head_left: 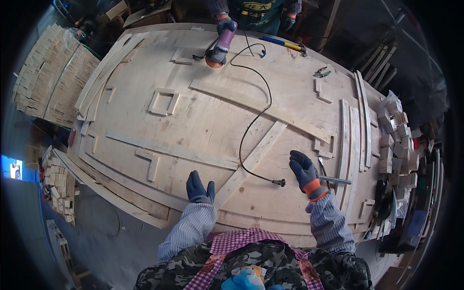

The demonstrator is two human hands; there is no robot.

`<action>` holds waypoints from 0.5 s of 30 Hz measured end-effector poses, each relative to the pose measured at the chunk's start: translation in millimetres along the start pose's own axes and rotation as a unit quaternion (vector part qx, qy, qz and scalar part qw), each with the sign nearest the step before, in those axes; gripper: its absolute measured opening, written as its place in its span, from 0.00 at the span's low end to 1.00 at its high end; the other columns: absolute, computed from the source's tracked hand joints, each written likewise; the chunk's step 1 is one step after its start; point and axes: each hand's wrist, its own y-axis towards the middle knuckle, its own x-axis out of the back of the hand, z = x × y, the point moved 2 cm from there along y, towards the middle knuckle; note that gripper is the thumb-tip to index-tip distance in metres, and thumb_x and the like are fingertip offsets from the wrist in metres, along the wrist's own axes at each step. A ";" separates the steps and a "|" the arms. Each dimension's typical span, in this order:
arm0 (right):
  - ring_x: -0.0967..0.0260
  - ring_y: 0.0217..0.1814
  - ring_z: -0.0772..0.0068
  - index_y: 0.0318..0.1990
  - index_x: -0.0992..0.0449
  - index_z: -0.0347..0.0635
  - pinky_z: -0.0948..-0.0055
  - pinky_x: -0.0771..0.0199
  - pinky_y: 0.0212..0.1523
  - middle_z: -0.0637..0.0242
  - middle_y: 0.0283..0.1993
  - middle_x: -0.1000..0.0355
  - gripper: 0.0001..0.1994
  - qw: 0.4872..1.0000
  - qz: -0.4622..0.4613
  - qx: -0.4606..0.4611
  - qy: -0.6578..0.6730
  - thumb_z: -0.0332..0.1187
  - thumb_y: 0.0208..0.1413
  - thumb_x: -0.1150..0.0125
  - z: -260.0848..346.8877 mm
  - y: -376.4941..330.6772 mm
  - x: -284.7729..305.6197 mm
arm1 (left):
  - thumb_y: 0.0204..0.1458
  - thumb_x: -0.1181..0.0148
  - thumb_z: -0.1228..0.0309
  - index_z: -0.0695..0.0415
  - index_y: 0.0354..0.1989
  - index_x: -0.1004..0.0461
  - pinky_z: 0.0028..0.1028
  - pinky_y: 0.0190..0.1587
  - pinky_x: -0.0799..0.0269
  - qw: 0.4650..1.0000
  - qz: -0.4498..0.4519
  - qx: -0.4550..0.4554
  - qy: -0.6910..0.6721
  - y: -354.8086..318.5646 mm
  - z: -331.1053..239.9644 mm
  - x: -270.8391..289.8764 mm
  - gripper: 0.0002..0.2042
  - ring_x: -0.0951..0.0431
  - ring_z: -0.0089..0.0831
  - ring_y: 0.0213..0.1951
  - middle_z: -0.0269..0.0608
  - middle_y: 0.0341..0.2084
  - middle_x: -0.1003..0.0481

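My left hand [199,187], in a dark blue glove, is open above the near part of the plywood tabletop [203,128], with thumb and fingers apart. My right hand [304,172], gloved in blue with an orange cuff, is also open with nothing visible in it. Between them a diagonal wooden strip [252,163] joins a far strip [261,109] and a near strip [171,151] in a Z shape. The plug [279,183] of a black cord rests right of the diagonal strip. Beside my right hand lie a chisel-like tool [323,166] and a grey metal bar [335,180].
Across the table, a co-worker's gloved hand [225,24] grips a purple angle grinder [222,47]. A hammer [284,44] and pliers [322,73] lie far right. Small wooden frames [164,102] and L-shaped pieces [151,163] are scattered about. Wood stacks [55,72] stand at both sides.
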 end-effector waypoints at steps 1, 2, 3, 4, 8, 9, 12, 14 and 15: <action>0.35 0.51 0.73 0.53 0.35 0.37 0.74 0.34 0.51 0.62 0.51 0.32 0.19 0.999 0.015 -0.004 -0.036 0.27 0.52 0.44 -0.5 3.6 -3.9 | 0.44 0.41 0.60 0.62 0.59 0.47 0.43 0.54 0.42 1.000 -0.016 -0.011 0.003 10.5 1.5 -0.3 0.35 0.39 0.52 0.53 0.58 0.52 0.40; 0.35 0.51 0.73 0.53 0.35 0.37 0.73 0.34 0.51 0.62 0.51 0.33 0.19 0.996 0.022 -0.041 -0.082 0.28 0.52 0.44 0.1 9.5 -7.0 | 0.44 0.41 0.60 0.62 0.59 0.47 0.43 0.54 0.42 0.999 -0.035 -0.019 0.006 22.5 3.5 -2.8 0.35 0.39 0.52 0.53 0.57 0.52 0.40; 0.33 0.50 0.69 0.52 0.33 0.38 0.72 0.34 0.51 0.60 0.49 0.31 0.19 0.991 0.025 -0.007 -0.134 0.27 0.50 0.43 6.3 16.9 -7.7 | 0.44 0.41 0.61 0.62 0.58 0.46 0.43 0.54 0.42 0.998 -0.050 -0.016 0.027 37.3 8.4 -6.7 0.34 0.39 0.52 0.53 0.57 0.52 0.40; 0.33 0.50 0.67 0.51 0.32 0.39 0.71 0.34 0.50 0.59 0.49 0.31 0.19 0.972 0.035 0.091 -0.214 0.26 0.49 0.43 17.7 27.9 -7.4 | 0.45 0.41 0.61 0.62 0.58 0.46 0.43 0.55 0.43 0.997 -0.063 -0.011 0.051 52.1 14.8 -11.4 0.33 0.39 0.51 0.53 0.57 0.53 0.40; 0.33 0.47 0.54 0.48 0.30 0.43 0.65 0.33 0.47 0.55 0.44 0.30 0.19 0.854 0.040 0.278 -0.438 0.27 0.45 0.43 58.8 96.0 -5.0 | 0.45 0.42 0.61 0.59 0.58 0.45 0.45 0.57 0.45 0.992 -0.060 -0.034 0.109 97.9 36.1 -43.3 0.32 0.43 0.48 0.57 0.52 0.55 0.42; 0.33 0.47 0.54 0.49 0.30 0.44 0.65 0.33 0.47 0.56 0.45 0.30 0.19 0.834 0.042 0.282 -0.472 0.28 0.45 0.43 64.5 118.6 -4.1 | 0.45 0.43 0.61 0.58 0.58 0.45 0.46 0.57 0.46 0.992 -0.031 -0.039 0.115 104.1 41.2 -51.2 0.32 0.44 0.47 0.57 0.51 0.56 0.43; 0.34 0.47 0.53 0.51 0.32 0.50 0.62 0.33 0.46 0.59 0.46 0.31 0.22 0.792 0.036 0.293 -0.534 0.32 0.44 0.42 69.9 197.0 -4.0 | 0.45 0.45 0.60 0.56 0.58 0.44 0.46 0.59 0.49 0.989 0.035 -0.043 0.134 111.8 50.6 -67.7 0.31 0.47 0.46 0.60 0.47 0.58 0.44; 0.32 0.46 0.58 0.52 0.32 0.50 0.65 0.32 0.45 0.59 0.47 0.30 0.23 0.832 0.009 0.236 -0.502 0.36 0.45 0.40 63.8 258.6 -6.8 | 0.45 0.46 0.61 0.55 0.58 0.44 0.46 0.60 0.52 0.986 0.070 -0.024 0.150 109.5 53.2 -70.1 0.31 0.48 0.46 0.61 0.46 0.59 0.45; 0.32 0.45 0.62 0.52 0.32 0.47 0.68 0.32 0.44 0.58 0.47 0.30 0.24 0.911 0.005 0.179 -0.372 0.38 0.45 0.39 57.5 293.4 -13.2 | 0.45 0.46 0.60 0.55 0.58 0.44 0.46 0.60 0.52 0.986 0.064 -0.029 0.151 109.2 52.5 -69.9 0.31 0.49 0.45 0.61 0.45 0.59 0.45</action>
